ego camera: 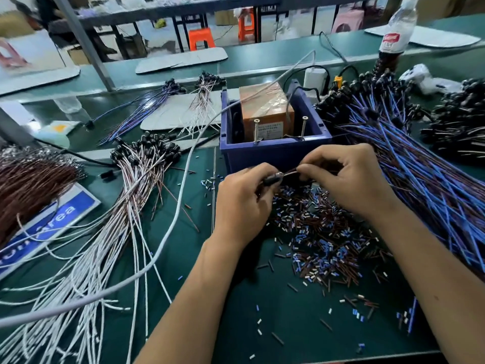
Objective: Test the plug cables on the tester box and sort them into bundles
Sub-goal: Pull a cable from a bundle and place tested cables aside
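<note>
Both hands meet just in front of the tester box [265, 119], an orange, tape-wrapped block sitting inside a blue bin [275, 151] with two screws standing up at its near edge. The left hand [242, 203] is curled around the black plug end of a single plug cable [282, 176], and the right hand [349, 179] pinches the thin reddish wires that leave the plug, so the cable spans the small gap between the two sets of fingertips, just short of the bin's front wall.

The cable looks very light and limp: a small rigid plug body with fine, flexible leads. The plug is the sensible place to take hold, since it is the only stiff part; the leads would likely bend or slip if pulled hard, and their stripped tips look easy to fray or kink.

On the desk [236, 324] under the hands lies a scatter of cut insulation bits [322, 240] in blue, brown and white. To the right a large heap of blue and dark cables [420, 179] fans out, probably the untested stock. To the left lies a bundle of white cables [136, 179] with black plugs, and farther back two smaller bundles [183, 98]. A grey cord [181, 195] crosses the desk from the bin toward the near left.
</note>
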